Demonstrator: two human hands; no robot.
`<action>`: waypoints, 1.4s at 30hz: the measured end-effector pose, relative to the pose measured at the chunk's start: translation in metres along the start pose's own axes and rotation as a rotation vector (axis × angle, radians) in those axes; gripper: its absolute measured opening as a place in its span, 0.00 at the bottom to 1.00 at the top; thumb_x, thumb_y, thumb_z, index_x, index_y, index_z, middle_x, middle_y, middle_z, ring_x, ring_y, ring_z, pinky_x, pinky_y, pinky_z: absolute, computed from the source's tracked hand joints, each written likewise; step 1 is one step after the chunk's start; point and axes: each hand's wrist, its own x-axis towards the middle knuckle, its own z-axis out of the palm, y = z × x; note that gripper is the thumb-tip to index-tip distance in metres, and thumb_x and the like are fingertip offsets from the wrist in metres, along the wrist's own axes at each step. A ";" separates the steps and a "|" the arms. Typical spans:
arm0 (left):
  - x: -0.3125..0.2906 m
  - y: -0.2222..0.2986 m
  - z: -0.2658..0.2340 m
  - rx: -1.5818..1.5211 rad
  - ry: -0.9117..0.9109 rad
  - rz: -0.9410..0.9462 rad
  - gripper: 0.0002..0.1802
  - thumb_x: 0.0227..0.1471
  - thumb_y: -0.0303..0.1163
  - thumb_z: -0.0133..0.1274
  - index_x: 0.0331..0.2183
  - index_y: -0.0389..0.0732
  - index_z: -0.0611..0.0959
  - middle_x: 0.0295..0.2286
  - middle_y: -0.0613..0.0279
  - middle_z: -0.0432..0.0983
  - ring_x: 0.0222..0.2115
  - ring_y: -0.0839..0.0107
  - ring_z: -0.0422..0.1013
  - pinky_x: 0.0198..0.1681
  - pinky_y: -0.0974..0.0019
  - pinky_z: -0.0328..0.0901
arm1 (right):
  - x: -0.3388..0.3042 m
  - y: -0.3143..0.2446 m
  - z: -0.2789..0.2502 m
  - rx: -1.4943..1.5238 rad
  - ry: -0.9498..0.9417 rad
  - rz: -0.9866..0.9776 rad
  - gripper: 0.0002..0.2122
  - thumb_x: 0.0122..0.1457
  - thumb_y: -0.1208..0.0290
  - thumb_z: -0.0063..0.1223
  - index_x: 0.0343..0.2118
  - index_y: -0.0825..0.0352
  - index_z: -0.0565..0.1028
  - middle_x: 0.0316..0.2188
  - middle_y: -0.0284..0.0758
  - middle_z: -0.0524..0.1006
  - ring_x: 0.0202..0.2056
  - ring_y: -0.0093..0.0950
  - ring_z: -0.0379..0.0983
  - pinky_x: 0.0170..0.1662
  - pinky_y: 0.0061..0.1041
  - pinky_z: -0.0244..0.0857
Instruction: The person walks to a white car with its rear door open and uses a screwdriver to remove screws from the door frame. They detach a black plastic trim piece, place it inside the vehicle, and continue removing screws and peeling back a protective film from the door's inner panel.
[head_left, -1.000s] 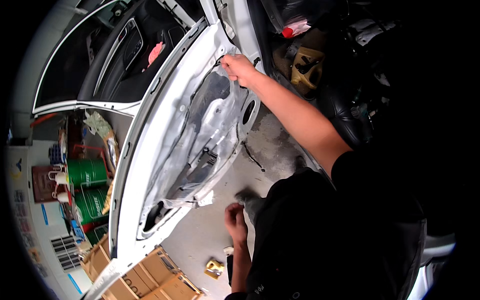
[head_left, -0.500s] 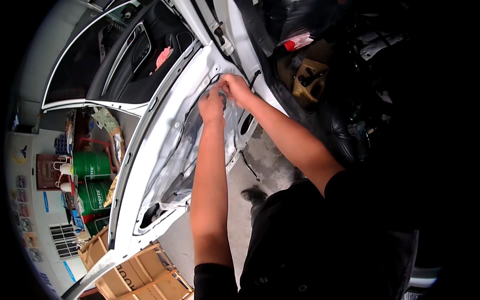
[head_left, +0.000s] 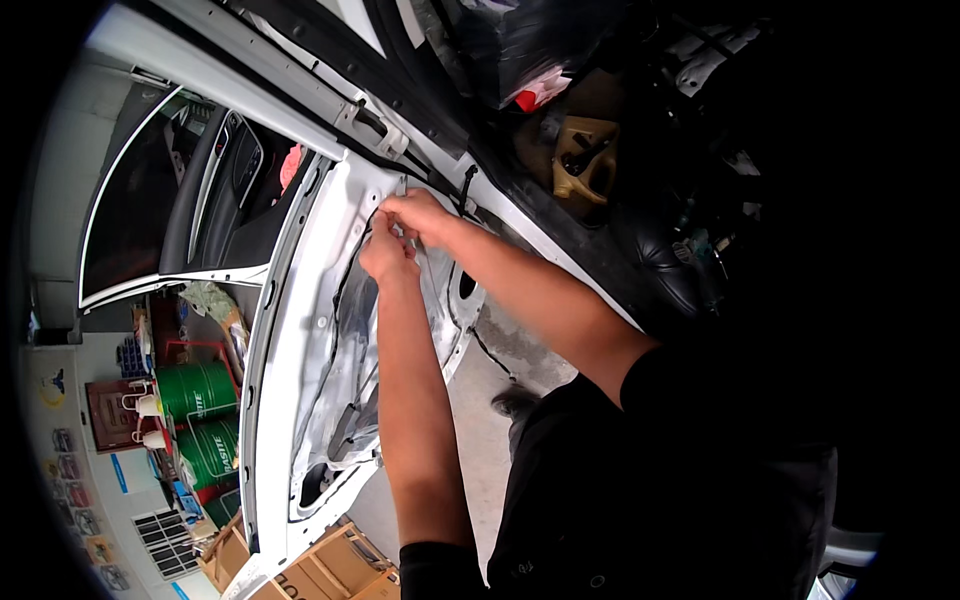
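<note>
A white car door (head_left: 300,345) stands open in front of me with its inner trim off. Clear plastic sheet (head_left: 352,385) covers its inner frame, edged by a black sealant line (head_left: 337,305). At the upper end of that sheet my left hand (head_left: 388,252) is closed, fingers curled and pinched together. My right hand (head_left: 420,216) is closed right beside it, its fingertips meeting the left ones at the sealant edge. What lies between the fingers is hidden. A black wire (head_left: 490,352) hangs from the door's near edge, below my right forearm.
Another door with black trim (head_left: 225,190) stands beyond. Green drums (head_left: 197,390) and a wood-framed cardboard crate (head_left: 335,560) are to the left. The dark car interior, with a tan plastic part (head_left: 585,160), lies right. My shoe (head_left: 513,402) is on the concrete floor.
The whole view has shifted, so door and hands appear farther left and lower. Both hands stay together and have moved slightly up along the sheet's edge, closer to a hole in the door frame.
</note>
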 end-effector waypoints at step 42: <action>-0.013 -0.035 -0.066 1.036 0.047 0.761 0.22 0.48 0.41 0.42 0.22 0.31 0.79 0.24 0.38 0.74 0.28 0.41 0.71 0.34 0.49 0.64 | -0.061 0.090 0.002 0.059 0.263 0.104 0.07 0.48 0.67 0.48 0.19 0.63 0.68 0.13 0.28 0.64 0.14 0.20 0.58 0.15 0.23 0.47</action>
